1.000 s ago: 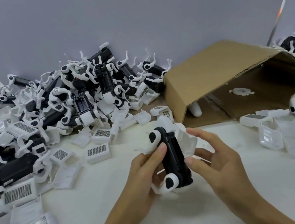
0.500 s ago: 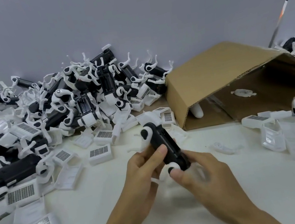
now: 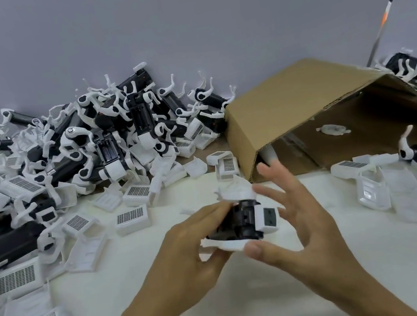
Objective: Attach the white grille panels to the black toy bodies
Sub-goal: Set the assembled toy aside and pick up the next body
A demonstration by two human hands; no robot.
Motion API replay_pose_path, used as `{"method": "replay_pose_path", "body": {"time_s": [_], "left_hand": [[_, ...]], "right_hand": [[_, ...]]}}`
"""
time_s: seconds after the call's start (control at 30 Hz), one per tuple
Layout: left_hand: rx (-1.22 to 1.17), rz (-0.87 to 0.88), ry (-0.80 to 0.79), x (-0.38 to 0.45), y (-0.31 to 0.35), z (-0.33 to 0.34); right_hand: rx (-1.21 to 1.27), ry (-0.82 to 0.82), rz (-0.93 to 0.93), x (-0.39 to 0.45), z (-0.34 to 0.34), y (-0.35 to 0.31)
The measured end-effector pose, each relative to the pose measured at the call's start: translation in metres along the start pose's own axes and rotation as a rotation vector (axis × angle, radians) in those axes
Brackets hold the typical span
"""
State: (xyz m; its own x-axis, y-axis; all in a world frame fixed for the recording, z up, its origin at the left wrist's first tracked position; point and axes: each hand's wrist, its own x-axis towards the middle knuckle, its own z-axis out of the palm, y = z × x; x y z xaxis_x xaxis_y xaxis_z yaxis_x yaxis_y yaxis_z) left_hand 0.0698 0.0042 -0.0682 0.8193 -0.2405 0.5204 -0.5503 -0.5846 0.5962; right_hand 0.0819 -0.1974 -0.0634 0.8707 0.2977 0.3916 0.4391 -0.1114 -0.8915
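**Seating a white panel on the held toy body**

Holding the black toy body [image 3: 236, 222] just above the white table [image 3: 253, 302], the left hand [image 3: 189, 246] wraps it from the left, fingers curled round the near end. The body lies roughly crosswise, its white end cap [image 3: 267, 217] facing right. The right hand [image 3: 294, 215] is spread, fingers straight and apart beside the cap; only the thumb touches, pressing the white piece under the body. Nothing is clamped in the right hand.

Whether a white grille panel is already clipped onto this body cannot be told: white plastic shows above and below it, but the blur hides the fit.

Likely step: pressing the panel home or checking it. Doing it well:
- keep the left grip firm so the body doesn't roll
- push with thumb on the panel's flat, not on the thin white legs, which look easy to bend
- line up the panel edges with the body before squeezing; a skewed panel probably won't snap
- feel for both sides seating

Spare grille panels [image 3: 130, 216] lie loose on the table to the left, near the heap of toy bodies [image 3: 104, 136] against the wall. A tipped cardboard box [image 3: 303, 103] sits behind the hands, more bodies to its right.
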Motion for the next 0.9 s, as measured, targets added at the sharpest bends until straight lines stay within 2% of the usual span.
{"method": "replay_pose_path", "body": {"time_s": [0.2, 0.3, 0.4, 0.47, 0.53, 0.57, 0.63, 0.73, 0.8, 0.9], "left_hand": [[-0.141, -0.073, -0.081, -0.001, 0.008, 0.002], [-0.181, -0.105, -0.126, 0.000, 0.009, 0.004], [-0.102, -0.093, -0.123, -0.001, 0.012, 0.004], [0.226, 0.003, -0.030, -0.001, 0.013, 0.007], [0.564, 0.126, 0.156, 0.003, 0.014, 0.014], [0.655, 0.144, 0.246, 0.004, 0.016, 0.018], [0.720, 0.135, 0.375, 0.008, 0.021, 0.022], [0.713, 0.175, 0.451, 0.005, 0.030, 0.039], [0.727, 0.233, 0.496, 0.006, 0.034, 0.050], [0.661, 0.242, 0.571, 0.006, 0.028, 0.048]], "right_hand": [[-0.111, -0.068, -0.041, -0.001, -0.006, 0.003], [-0.205, 0.041, -0.113, -0.002, -0.006, 0.003], [-0.148, 0.092, -0.066, -0.003, -0.004, 0.000], [-0.092, 0.101, 0.009, -0.004, -0.001, 0.000], [-0.090, 0.148, 0.032, -0.005, 0.001, 0.001], [-0.088, 0.201, 0.040, -0.004, 0.001, 0.002], [-0.018, 0.340, 0.094, -0.001, -0.001, 0.001], [0.065, 0.486, 0.166, 0.005, -0.002, 0.003], [0.085, 0.510, 0.183, 0.005, 0.000, 0.003], [0.119, 0.445, 0.156, 0.003, 0.003, 0.004]]}}
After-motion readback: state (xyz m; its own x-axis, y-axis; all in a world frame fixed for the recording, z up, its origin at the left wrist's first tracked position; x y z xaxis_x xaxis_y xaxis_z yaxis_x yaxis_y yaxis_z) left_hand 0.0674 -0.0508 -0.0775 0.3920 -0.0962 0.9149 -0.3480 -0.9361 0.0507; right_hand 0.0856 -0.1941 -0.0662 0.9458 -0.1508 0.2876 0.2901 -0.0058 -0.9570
